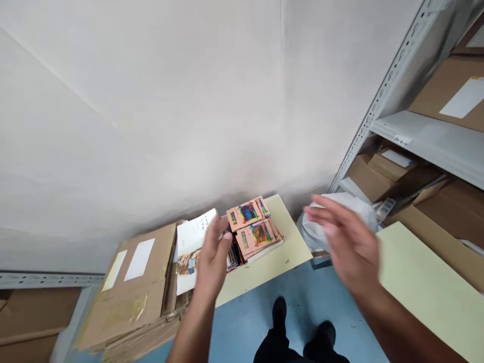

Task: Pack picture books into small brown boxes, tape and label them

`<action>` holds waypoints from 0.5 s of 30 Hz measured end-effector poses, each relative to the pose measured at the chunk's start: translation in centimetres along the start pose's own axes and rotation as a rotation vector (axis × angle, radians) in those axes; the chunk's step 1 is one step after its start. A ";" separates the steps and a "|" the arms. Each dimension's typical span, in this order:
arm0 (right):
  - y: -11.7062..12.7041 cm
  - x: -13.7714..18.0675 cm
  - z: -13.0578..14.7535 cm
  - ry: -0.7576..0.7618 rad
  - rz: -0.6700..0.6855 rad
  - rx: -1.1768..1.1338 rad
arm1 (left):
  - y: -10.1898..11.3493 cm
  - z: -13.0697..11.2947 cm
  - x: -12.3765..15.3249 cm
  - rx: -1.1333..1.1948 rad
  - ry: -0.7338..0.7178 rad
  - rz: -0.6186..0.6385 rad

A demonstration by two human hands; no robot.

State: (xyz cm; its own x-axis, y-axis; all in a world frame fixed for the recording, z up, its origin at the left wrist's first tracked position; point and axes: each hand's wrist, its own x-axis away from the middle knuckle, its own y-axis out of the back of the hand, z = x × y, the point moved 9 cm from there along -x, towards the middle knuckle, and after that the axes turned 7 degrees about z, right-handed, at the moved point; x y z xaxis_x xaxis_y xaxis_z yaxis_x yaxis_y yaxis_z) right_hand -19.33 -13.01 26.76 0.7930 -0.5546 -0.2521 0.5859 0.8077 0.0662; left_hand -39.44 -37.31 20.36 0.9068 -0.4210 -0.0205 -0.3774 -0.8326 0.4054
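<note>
My left hand (pixel 212 254) hovers over the right edge of a white book (pixel 196 227) with a picture on its cover. Its thumb and fingers are apart, with nothing visible in them. Just right of it are stacks of pink-orange booklets (pixel 257 237) with colourful cover pictures, lying on a pale yellow board (pixel 264 267). Some darker booklets (pixel 234 254) stick out beside them, partly hidden by my hand. My right hand (pixel 350 247) is in the air, slightly blurred, fingers stretched out and empty, in front of a white plastic bag (pixel 353 206).
Flattened cardboard boxes (pixel 139 287) are piled at the left, under the book. At the right, a metal shelf (pixel 434 141) holds cardboard boxes. Another pale yellow board (pixel 423 272) lies at the lower right. A white wall (pixel 189 111) rises behind; the floor (pixel 257 307) is blue.
</note>
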 end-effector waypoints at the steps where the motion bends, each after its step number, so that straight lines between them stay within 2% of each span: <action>1: -1.9 -1.5 -2.1 -0.034 0.023 -0.096 | -1.1 1.4 -0.8 -0.001 0.025 0.029; 3: -6.2 -4.5 -7.4 -0.142 0.095 -0.301 | -3.2 4.3 -2.3 -0.014 0.070 0.087; 5: -10.0 -6.8 -13.3 -0.280 0.125 -0.422 | -4.2 6.8 -3.7 -0.037 0.077 0.065; 8: -13.8 -8.9 -20.0 -0.425 0.139 -0.477 | -5.2 9.8 -5.8 0.024 0.115 0.087; 11: -15.3 -9.9 -23.3 -0.501 0.124 -0.469 | -5.8 11.1 -7.4 0.058 0.130 0.127; 15: -15.3 -10.3 -25.6 -0.623 0.069 -0.461 | -5.9 11.7 -8.5 -0.013 0.111 0.094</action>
State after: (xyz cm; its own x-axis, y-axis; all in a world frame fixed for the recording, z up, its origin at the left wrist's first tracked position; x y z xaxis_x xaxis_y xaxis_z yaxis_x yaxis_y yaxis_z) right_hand -40.72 -14.51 3.65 0.8527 -0.4000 0.3359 0.5114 0.7704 -0.3807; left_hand -47.11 -33.05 7.44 0.8831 -0.4537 0.1193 -0.4597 -0.7864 0.4126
